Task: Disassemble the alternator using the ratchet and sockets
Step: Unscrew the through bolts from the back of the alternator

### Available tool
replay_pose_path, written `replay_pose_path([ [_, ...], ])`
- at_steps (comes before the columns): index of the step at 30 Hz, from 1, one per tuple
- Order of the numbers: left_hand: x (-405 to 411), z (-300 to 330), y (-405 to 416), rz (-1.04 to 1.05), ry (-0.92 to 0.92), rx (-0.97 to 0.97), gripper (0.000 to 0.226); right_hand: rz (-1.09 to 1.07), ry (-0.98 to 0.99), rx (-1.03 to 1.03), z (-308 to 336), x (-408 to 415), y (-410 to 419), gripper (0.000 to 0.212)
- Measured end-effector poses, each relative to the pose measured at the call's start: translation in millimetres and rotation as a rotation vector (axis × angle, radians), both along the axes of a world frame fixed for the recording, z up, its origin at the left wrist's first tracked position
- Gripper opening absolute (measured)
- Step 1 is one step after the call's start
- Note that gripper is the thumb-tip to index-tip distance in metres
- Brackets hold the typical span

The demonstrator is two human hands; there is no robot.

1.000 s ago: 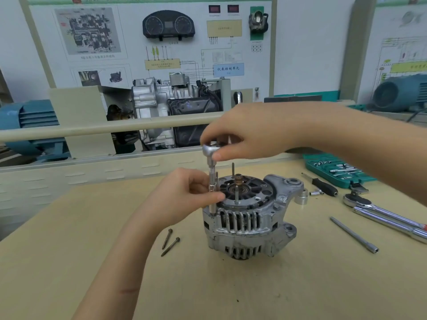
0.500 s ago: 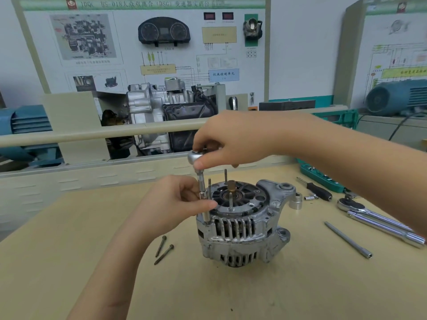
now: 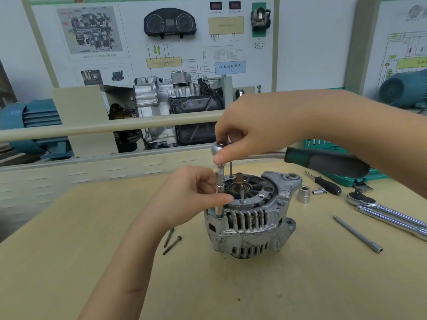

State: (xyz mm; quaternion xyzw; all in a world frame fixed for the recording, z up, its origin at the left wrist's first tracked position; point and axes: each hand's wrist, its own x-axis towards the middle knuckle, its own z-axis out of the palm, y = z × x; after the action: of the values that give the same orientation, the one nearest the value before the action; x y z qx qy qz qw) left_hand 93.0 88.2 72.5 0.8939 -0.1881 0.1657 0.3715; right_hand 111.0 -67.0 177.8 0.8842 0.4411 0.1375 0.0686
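- The alternator (image 3: 249, 215) stands on the worktop (image 3: 92, 262) with its black end face turned up and a brass-tipped shaft rising from the middle
- A ratchet (image 3: 220, 147) with a green and black handle running off to the right sits above the alternator's left edge; its round chrome head is on top of an upright extension and socket (image 3: 219, 195) that reaches down to the housing rim
- The right hand (image 3: 249, 128) comes in from the right and pinches the ratchet head from above, thumb tip on the near side and fingers curled over the top
- The left hand (image 3: 191, 197) comes up from below, its fingers curled and pinching the extension shaft about halfway down, thumb pointing toward the alternator face
- Two thin studs stand upright from the end face, one behind the shaft and one in front
- Two long dark bolts (image 3: 172, 242) lie loose on the worktop just left of the alternator
- To the right lie a loose chrome socket (image 3: 303, 194) near the mounting ear, a small black-handled driver (image 3: 328, 184), a second ratchet (image 3: 388, 211) beside another chrome bar, and a slim extension bar (image 3: 358, 234)
- A green socket case (image 3: 351, 177) sits at the far right edge, partly hidden behind the right forearm
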Motion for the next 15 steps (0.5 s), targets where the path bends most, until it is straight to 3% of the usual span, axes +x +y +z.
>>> replay_pose_path([
  [3,-0.4,1.2,1.9,-0.024,0.054,-0.01,0.011,0.084,0.032,-0.016,0.4,-3.9,2.5,0.022],
  [6,-3.2,2.1,6.0,-0.131,0.158,-0.05,0.018,0.118,0.086,-0.038,4.0,-7.7,4.4,0.021],
  [8,-3.5,2.1,6.5,-0.111,0.127,-0.022,0.013,0.107,0.081,-0.022,2.1,-6.2,6.0,0.002],
  [10,-2.4,1.2,4.6,-0.042,0.069,-0.01,0.006,0.062,0.019,0.0,0.2,-1.3,7.5,0.029],
  [11,-0.8,-0.7,3.0,-0.006,0.03,0.0,0.015,0.026,0.006,0.005,-0.8,-0.2,8.7,0.037],
  [13,1.4,-3.1,0.3,0.036,-0.003,0.007,0.029,-0.018,-0.006,0.001,-3.0,1.8,9.0,0.042],
  [15,0.9,-2.4,-0.1,0.049,-0.004,0.005,0.03,-0.022,0.011,0.022,-3.9,3.0,8.2,0.041],
])
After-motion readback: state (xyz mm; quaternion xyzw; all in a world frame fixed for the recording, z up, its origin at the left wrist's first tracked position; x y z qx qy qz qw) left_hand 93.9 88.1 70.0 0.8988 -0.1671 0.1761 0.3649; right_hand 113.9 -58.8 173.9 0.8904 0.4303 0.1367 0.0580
